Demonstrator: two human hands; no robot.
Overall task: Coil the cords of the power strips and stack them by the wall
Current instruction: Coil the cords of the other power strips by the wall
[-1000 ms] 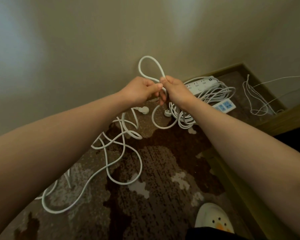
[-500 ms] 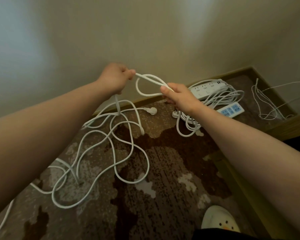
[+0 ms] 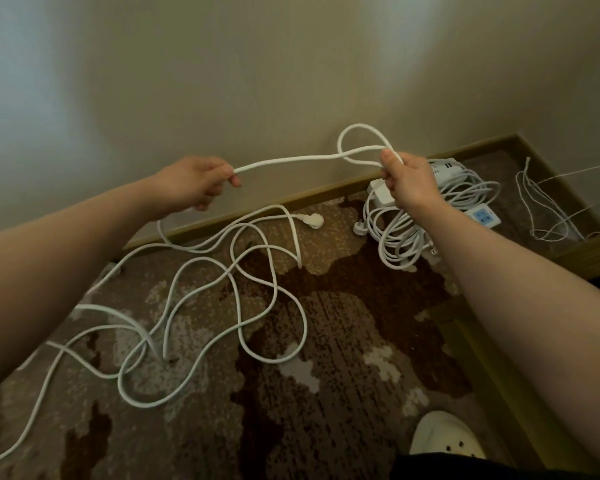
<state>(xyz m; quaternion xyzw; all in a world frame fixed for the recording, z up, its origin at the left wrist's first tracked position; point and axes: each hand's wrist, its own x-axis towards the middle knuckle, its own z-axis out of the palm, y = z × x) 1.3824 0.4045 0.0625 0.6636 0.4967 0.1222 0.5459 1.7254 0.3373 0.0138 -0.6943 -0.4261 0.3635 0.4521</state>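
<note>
A long white cord [image 3: 291, 161] stretches in the air between my two hands. My left hand [image 3: 191, 185] pinches it at the left. My right hand [image 3: 407, 183] grips it at the right, where a small loop [image 3: 361, 143] stands above the fingers. The rest of this cord lies in loose tangled loops [image 3: 243, 306] on the carpet, with its plug [image 3: 312, 220] near the baseboard. Behind my right hand, coiled cords [image 3: 402, 233] and white power strips [image 3: 445, 168] are piled by the wall, and a strip with blue sockets [image 3: 484, 216] lies beside them.
The beige wall [image 3: 257, 81] and a wooden baseboard [image 3: 243, 216] run along the back. A thin white wire [image 3: 548, 216] lies in the far right corner. A wooden ledge [image 3: 471, 358] borders the right side. A white clog [image 3: 445, 436] is at the bottom right on the patterned carpet.
My hands were together on the cord; my left hand has slid out to the left along it, drawing a straight length between the hands. The loop in my right hand stays.
</note>
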